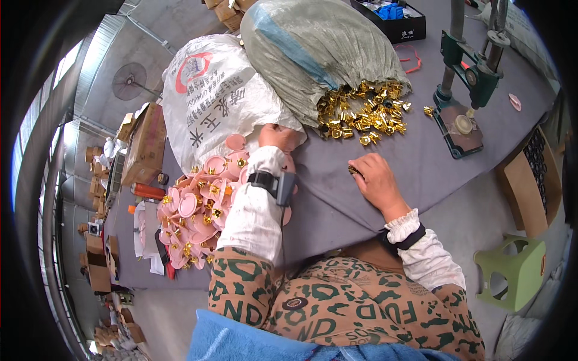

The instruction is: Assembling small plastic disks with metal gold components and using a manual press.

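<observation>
My left hand [278, 138] is at the mouth of a white woven sack [226, 90], its fingers mostly hidden by the sack's edge. Below it spreads a heap of pink round discs with gold metal fittings [195, 210], partly covered by my left forearm. My right hand [378, 183] is over the grey cloth, thumb and fingers closed on a small gold metal fitting [356, 172], of which only a dark-edged part shows. Loose gold fittings [367, 114] spill from a grey-green sack [319, 48] just beyond that hand.
A green hand press [460, 114] stands at the right on the grey cloth-covered table [328, 204]. A black box [397, 24] sits at the back. Right of the table are an open carton [524, 186] and a green stool [512, 271]. Another cardboard box [144, 144] is at the left.
</observation>
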`<state>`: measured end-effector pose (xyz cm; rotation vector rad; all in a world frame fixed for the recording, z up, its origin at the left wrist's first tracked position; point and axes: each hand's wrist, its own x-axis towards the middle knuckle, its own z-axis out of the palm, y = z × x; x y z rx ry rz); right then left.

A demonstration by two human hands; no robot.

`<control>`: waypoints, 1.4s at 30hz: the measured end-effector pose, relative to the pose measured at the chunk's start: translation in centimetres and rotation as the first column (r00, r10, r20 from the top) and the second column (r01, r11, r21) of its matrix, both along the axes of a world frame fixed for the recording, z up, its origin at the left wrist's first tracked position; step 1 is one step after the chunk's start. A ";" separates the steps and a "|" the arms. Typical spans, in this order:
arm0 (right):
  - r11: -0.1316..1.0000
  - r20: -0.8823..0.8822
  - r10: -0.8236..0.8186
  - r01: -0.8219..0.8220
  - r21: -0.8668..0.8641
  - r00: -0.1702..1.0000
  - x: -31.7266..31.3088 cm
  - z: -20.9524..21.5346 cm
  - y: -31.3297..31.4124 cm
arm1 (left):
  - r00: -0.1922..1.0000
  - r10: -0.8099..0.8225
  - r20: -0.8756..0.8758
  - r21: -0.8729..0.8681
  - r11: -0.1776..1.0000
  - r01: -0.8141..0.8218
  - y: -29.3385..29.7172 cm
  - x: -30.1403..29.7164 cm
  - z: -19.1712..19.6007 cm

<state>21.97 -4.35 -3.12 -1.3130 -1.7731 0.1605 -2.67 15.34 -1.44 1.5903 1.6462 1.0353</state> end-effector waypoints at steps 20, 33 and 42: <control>1.000 0.016 -0.010 0.009 0.030 1.000 0.0 -1.0 0.1 | 0.848 -0.356 -0.392 0.429 0.745 0.511 -16.8 4.2 2.7; 0.991 -0.429 0.112 -0.130 -0.013 0.896 -5.1 6.6 -3.8 | 0.745 -0.295 0.598 0.065 0.945 0.322 -18.6 2.3 4.0; 0.955 0.078 0.119 -0.136 0.265 0.990 -6.2 6.7 -4.0 | 0.959 -0.279 -0.055 0.225 0.932 0.284 -22.3 1.9 5.8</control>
